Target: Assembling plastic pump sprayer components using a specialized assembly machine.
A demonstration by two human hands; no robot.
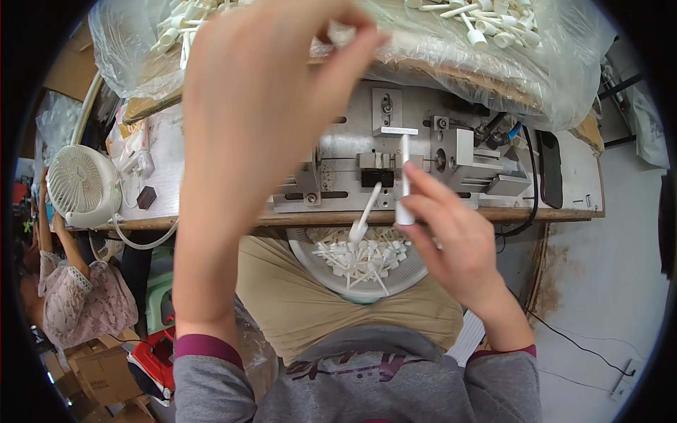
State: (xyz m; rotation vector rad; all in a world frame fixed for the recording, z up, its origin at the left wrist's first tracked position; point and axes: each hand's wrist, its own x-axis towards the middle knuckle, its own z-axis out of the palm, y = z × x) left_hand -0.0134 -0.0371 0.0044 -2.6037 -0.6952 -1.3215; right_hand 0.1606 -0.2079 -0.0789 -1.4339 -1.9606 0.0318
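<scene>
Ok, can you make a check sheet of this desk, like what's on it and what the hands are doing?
Surface: wooden bench, worn, with a metal jig bolted on.
Job's things: white tube upright at the jig; bowl of white parts on the lap; one part mid-air above it.
Clutter: bagged white parts behind the jig; small black block.
Hands: right hand pinches the tube; left hand grips a small white piece at the bag.
Cables: black cable over the bench edge.
Surroundings: white fan, boxes, another person at left.

The right hand (451,236) holds a white plastic stick (405,180) at a metal jig (416,151).
</scene>
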